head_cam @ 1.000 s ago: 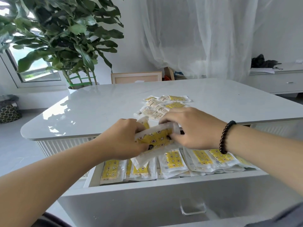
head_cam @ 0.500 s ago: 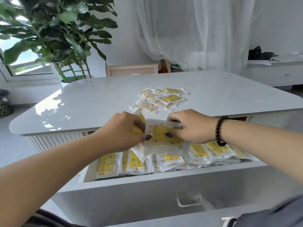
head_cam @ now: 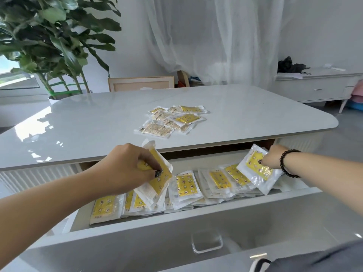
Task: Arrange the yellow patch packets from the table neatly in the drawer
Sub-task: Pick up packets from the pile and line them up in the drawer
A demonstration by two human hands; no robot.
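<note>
The open white drawer (head_cam: pixel 176 230), with its clear handle, already holds a row of flat yellow-and-white plastic patch packets (head_cam: pixel 185 186) lying side by side. Half a second ago both hands met at the middle over one bundle; now they have parted. The left hand (head_cam: pixel 125 169) has its fingers curled around a small stack of packets (head_cam: pixel 157 179) over the drawer's left part, while the right hand (head_cam: pixel 272 160), with a dark bead bracelet, pinches a single packet (head_cam: pixel 257 167) tilted at the right end. Placement in two spots looks imminent. Farther off, a loose pile of packets (head_cam: pixel 172 120) waits on the glossy white tabletop (head_cam: pixel 78 124), so the job seems roughly half done.
</note>
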